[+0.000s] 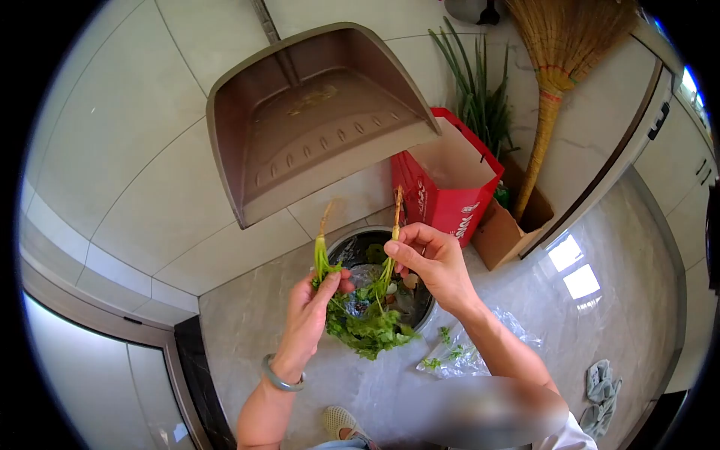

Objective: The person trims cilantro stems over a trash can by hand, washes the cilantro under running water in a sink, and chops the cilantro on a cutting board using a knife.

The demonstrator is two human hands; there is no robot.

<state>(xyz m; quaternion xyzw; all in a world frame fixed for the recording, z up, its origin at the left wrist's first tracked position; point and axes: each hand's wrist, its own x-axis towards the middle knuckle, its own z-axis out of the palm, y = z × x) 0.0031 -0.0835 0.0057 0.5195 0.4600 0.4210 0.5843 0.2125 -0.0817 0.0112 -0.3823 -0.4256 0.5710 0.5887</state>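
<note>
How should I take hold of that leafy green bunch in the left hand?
Probably pinch its pale stem base, just below the thin brown root, coming from the root end. The stems gather narrowly there and stick out clear of the left hand, while the leaves beyond spread loose and would likely slip.

We are seeing white lettering (466,219) running aslant on one panel of the red bag (448,201), and smaller white script (420,202) showing farther left on it, but we are not managing to read any word, brand or number.
</note>
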